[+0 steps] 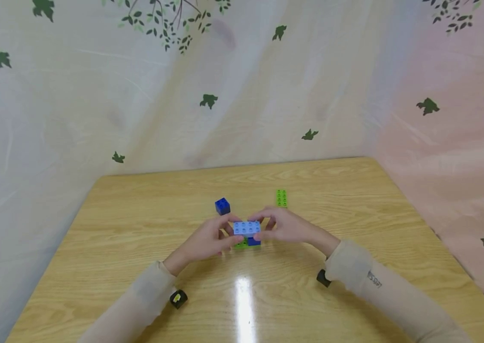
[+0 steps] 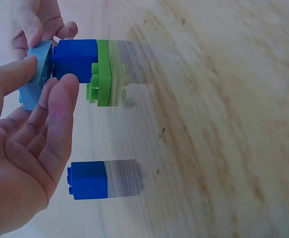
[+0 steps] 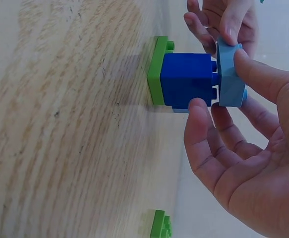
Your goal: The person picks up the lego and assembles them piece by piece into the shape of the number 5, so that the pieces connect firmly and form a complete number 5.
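A light blue building brick (image 1: 247, 228) is pinched from both ends, by my left hand (image 1: 209, 237) and my right hand (image 1: 286, 226). Below it a dark blue brick (image 3: 186, 79) stands on one end of a flat green brick (image 2: 103, 74) that lies on the table. In the right wrist view the light blue brick sits at the dark blue brick's studs, with a narrow gap along them. The left wrist view shows it slightly tilted, overhanging the green brick's bare studs.
On the wooden table (image 1: 139, 214), a second dark blue brick (image 1: 222, 206) stands just beyond my left hand. Another flat green brick (image 1: 282, 198) lies behind my right hand. A printed cloth (image 1: 246, 95) hangs behind the table.
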A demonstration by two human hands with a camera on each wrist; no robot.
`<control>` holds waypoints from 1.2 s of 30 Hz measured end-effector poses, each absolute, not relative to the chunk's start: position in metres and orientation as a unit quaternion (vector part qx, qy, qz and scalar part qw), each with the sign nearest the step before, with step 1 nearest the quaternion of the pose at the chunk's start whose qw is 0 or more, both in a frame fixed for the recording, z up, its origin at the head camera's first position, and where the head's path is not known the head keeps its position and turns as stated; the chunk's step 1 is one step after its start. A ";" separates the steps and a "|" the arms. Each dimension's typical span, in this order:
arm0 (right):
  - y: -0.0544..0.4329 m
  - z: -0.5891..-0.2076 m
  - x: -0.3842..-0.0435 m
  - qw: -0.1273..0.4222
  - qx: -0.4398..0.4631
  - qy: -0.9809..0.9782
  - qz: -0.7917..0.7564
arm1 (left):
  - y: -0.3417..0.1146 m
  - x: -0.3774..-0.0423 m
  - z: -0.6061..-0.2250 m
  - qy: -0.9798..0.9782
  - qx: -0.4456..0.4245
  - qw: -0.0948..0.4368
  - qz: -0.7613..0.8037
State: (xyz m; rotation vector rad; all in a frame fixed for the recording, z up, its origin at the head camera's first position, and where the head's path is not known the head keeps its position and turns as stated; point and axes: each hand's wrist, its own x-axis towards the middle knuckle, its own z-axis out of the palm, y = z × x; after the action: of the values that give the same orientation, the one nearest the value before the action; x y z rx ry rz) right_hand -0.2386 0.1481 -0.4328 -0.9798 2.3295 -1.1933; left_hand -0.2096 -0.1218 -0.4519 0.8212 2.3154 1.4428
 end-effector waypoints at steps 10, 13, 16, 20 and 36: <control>0.147 -0.439 -0.237 0.174 -0.351 0.814 -0.428 | -0.123 -0.210 -0.456 0.806 0.282 0.154 0.498; 0.147 -0.440 -0.238 0.171 -0.350 0.815 -0.429 | -0.124 -0.210 -0.455 0.807 0.274 0.157 0.498; 0.148 -0.441 -0.238 0.170 -0.350 0.815 -0.430 | -0.125 -0.210 -0.455 0.810 0.269 0.159 0.497; 0.151 -0.443 -0.239 0.170 -0.363 0.811 -0.426 | -0.126 -0.211 -0.455 0.807 0.269 0.161 0.501; 0.157 -0.444 -0.239 0.239 -0.325 0.779 -0.479 | -0.122 -0.211 -0.459 0.794 0.248 0.162 0.531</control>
State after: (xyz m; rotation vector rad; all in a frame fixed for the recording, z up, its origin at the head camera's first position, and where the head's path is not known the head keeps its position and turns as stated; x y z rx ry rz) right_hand -0.2394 0.1573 -0.4436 -0.8906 2.1331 -1.3127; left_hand -0.2107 -0.1222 -0.4591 0.7087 2.2657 1.5166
